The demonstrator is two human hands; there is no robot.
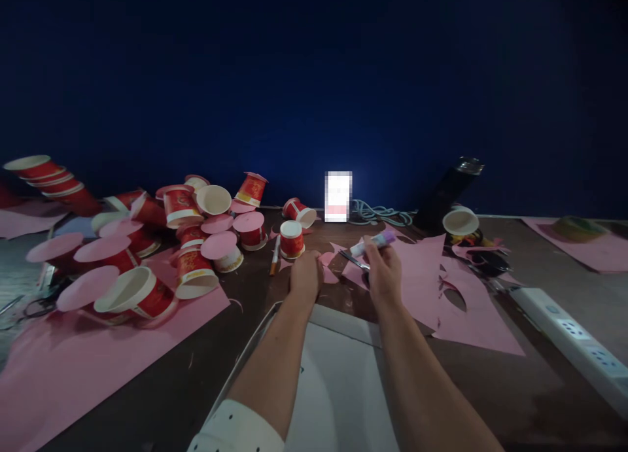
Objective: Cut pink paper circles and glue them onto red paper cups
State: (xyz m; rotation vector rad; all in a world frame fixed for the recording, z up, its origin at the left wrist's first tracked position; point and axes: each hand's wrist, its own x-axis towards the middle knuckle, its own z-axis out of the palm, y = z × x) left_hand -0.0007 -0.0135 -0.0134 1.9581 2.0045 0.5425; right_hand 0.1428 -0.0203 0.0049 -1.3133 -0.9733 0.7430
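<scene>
My right hand [385,275] is closed around a glue stick [360,246] with a white-and-purple tube, held tilted above the table. My left hand [306,275] rests low over the table with its fingers curled down; what they grip, if anything, is hidden. Small pink paper pieces [330,273] lie against its right side. Just behind this hand stands an upside-down red paper cup [292,241]. Scissors [354,261] lie between the two hands, partly behind the right one. Cut pink sheets [422,278] spread to the right of my right hand.
Many red paper cups [189,207], several topped with pink discs [219,246], crowd the left side on a pink sheet [147,347]. A lit screen [338,197], a coiled cable [380,213] and a dark bottle [444,193] stand behind. A power strip [574,337] lies right.
</scene>
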